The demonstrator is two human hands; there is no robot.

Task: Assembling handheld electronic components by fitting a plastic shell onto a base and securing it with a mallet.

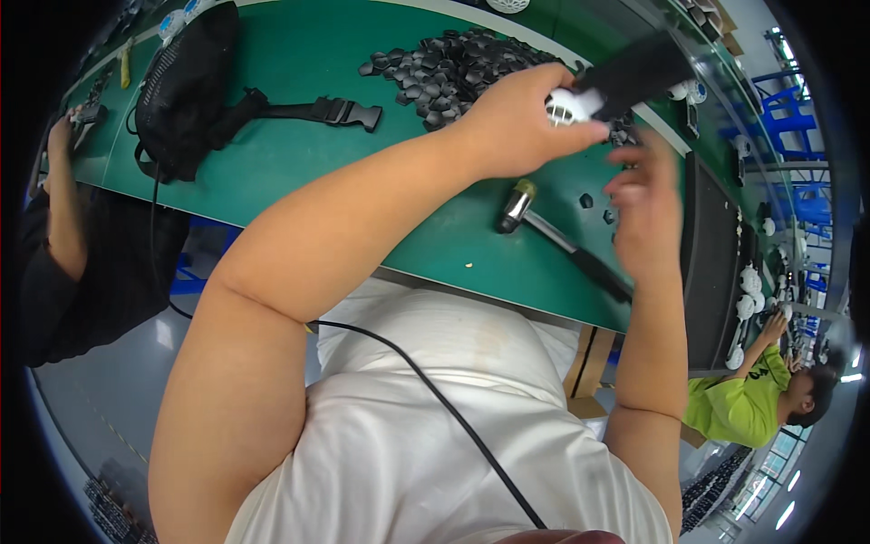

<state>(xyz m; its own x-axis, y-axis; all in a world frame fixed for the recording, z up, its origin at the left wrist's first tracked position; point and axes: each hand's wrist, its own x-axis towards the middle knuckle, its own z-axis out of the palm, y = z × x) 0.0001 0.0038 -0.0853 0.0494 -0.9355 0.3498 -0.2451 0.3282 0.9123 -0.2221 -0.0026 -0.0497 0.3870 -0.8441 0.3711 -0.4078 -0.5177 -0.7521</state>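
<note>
On the green table [304,172] lies a hammer [551,234]. Farther, the left hand [526,122] pinches a white thing [564,108]; I can't tell how the right hand [651,213] grips.

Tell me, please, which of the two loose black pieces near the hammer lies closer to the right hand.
The lower black piece, just left of the blurred right hand; the upper black piece lies farther left.

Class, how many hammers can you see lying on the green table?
1: the hammer lies on the green table, between the left forearm and right hand. The forearm may hide others.
</note>
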